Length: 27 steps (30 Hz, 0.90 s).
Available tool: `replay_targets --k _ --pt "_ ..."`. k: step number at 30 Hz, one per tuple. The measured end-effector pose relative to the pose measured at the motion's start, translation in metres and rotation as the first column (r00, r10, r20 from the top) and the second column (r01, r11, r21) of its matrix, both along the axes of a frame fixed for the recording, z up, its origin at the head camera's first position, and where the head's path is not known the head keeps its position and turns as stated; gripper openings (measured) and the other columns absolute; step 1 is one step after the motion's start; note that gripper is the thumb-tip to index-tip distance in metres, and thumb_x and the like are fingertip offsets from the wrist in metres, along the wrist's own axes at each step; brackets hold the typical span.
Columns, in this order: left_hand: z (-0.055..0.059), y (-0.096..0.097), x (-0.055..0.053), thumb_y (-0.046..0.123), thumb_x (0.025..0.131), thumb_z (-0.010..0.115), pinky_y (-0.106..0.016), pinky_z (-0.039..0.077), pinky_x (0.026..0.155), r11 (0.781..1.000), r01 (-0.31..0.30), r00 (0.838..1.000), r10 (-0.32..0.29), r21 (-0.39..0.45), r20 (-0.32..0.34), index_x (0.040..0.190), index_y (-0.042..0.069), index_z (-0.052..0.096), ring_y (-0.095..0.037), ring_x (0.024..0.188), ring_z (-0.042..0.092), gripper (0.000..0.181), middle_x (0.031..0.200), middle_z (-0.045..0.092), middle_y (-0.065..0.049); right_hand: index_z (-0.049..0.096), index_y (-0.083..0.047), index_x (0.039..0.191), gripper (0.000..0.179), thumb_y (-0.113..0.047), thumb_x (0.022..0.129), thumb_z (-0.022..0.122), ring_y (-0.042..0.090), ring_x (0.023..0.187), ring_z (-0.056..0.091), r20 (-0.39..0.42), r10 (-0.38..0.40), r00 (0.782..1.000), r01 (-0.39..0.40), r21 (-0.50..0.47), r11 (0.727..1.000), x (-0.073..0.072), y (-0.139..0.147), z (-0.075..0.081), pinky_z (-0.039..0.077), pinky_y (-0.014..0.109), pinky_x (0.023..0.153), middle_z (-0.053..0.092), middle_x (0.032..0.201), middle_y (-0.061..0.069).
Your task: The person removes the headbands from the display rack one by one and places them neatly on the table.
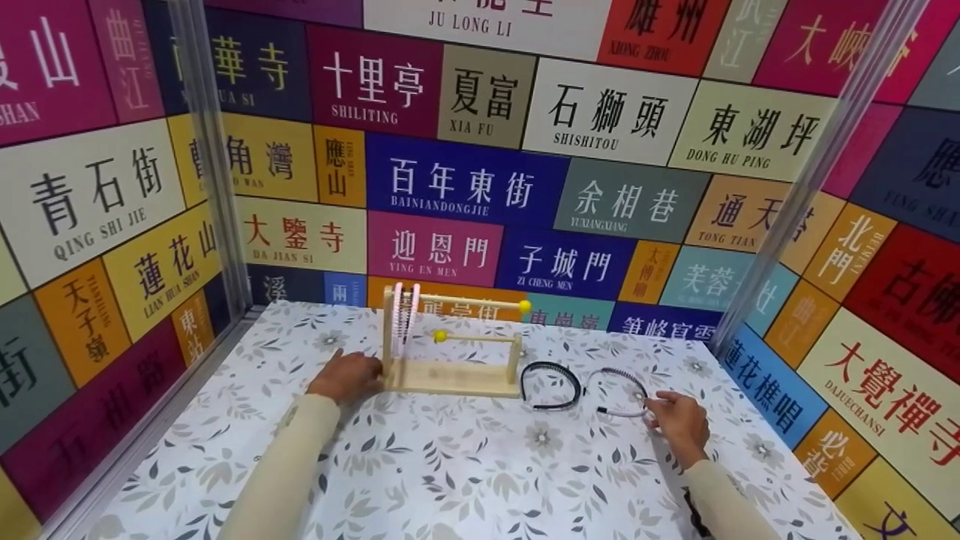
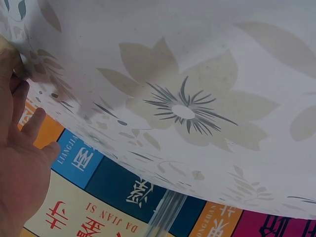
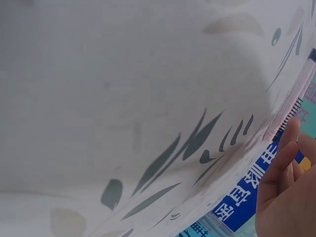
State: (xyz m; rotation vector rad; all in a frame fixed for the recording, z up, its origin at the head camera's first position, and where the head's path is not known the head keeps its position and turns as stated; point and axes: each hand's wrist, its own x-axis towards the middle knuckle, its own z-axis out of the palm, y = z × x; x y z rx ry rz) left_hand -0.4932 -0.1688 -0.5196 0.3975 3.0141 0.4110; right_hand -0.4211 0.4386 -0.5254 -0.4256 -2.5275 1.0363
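A wooden stand has two horizontal rods with yellow ball ends. Two or more pink headbands hang on its upper rod, close to the left post. My left hand holds the stand's left end low down; in the left wrist view that hand shows at the left edge, its outer fingers loosely bent. On the table right of the stand lies a black headband. My right hand pinches the right side of a pale pink toothed headband with a black tip, also visible in the right wrist view.
A white cloth with a leaf and flower pattern covers the table. Close behind its back edge stands a wall of coloured panels with Chinese lettering. Clear upright posts stand at the left and right corners.
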Motion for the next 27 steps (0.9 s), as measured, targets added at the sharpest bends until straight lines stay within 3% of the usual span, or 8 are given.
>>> replay_targets --k 8,14,16,19,21,23,27 --pt "0.001 -0.001 0.003 0.032 0.099 0.071 -0.068 0.016 0.125 1.000 0.023 0.999 -0.023 -0.009 -0.038 0.131 0.016 0.072 -0.032 0.127 0.062 0.036 0.125 0.073 -0.004 0.071 0.001 0.126 0.041 -0.026 0.095 0.077 0.030 0.073 0.077 -0.054 0.059 0.997 -0.057 0.031 0.998 0.001 -0.002 0.006 0.047 0.029 0.051 0.078 0.105 0.017" --pt "0.003 0.000 0.006 0.032 0.099 0.071 -0.067 0.014 0.125 1.000 0.016 1.000 -0.016 0.006 -0.023 0.132 0.017 0.071 -0.031 0.128 0.061 0.036 0.126 0.073 -0.004 0.072 -0.001 0.127 0.040 -0.025 0.096 0.076 0.030 0.076 0.077 -0.045 0.061 0.997 -0.060 0.016 0.998 -0.001 -0.006 0.014 0.049 0.029 0.056 0.077 0.111 0.018" --pt "0.003 0.000 0.008 0.032 0.099 0.071 -0.068 0.014 0.125 1.000 0.021 0.999 -0.020 0.010 -0.031 0.131 0.016 0.072 -0.031 0.128 0.061 0.036 0.125 0.073 -0.004 0.072 -0.001 0.127 0.040 -0.025 0.096 0.076 0.029 0.075 0.077 -0.045 0.064 0.997 -0.063 0.024 0.998 -0.003 -0.009 0.017 0.054 0.034 0.068 0.077 0.112 0.018" --pt "0.004 -0.001 0.010 0.032 0.099 0.071 -0.068 0.014 0.125 1.000 0.025 0.999 -0.024 0.014 -0.043 0.131 0.015 0.072 -0.031 0.127 0.062 0.035 0.125 0.073 -0.005 0.072 -0.001 0.127 0.040 -0.026 0.095 0.077 0.027 0.072 0.077 -0.059 0.079 0.995 -0.077 0.040 0.996 -0.006 -0.014 0.022 0.054 0.033 0.071 0.076 0.113 0.019" --pt "0.005 -0.001 0.011 0.031 0.099 0.071 -0.068 0.014 0.125 1.000 0.024 0.999 -0.023 0.018 -0.043 0.130 0.015 0.072 -0.032 0.126 0.062 0.035 0.125 0.073 -0.006 0.073 -0.002 0.126 0.041 -0.028 0.095 0.078 0.028 0.071 0.077 -0.071 0.093 0.993 -0.091 0.037 0.995 -0.009 -0.018 0.027 0.053 0.030 0.070 0.077 0.113 0.018" --pt "0.005 -0.001 0.011 0.032 0.099 0.071 -0.067 0.013 0.126 1.000 0.017 0.999 -0.016 0.021 -0.031 0.131 0.016 0.071 -0.032 0.127 0.062 0.035 0.126 0.073 -0.005 0.074 -0.004 0.126 0.042 -0.031 0.094 0.078 0.027 0.072 0.077 -0.080 0.107 0.991 -0.104 0.047 0.994 -0.011 -0.023 0.033 0.049 0.025 0.056 0.077 0.113 0.016" --pt "0.004 0.000 0.007 0.033 0.099 0.071 -0.066 0.012 0.126 1.000 0.004 1.000 -0.004 0.026 -0.009 0.132 0.018 0.071 -0.030 0.128 0.061 0.036 0.126 0.073 -0.003 0.074 -0.004 0.126 0.044 -0.034 0.094 0.078 0.029 0.072 0.077 -0.087 0.146 0.985 -0.141 0.059 0.988 -0.014 -0.035 0.044 0.049 0.026 0.047 0.077 0.111 0.016"
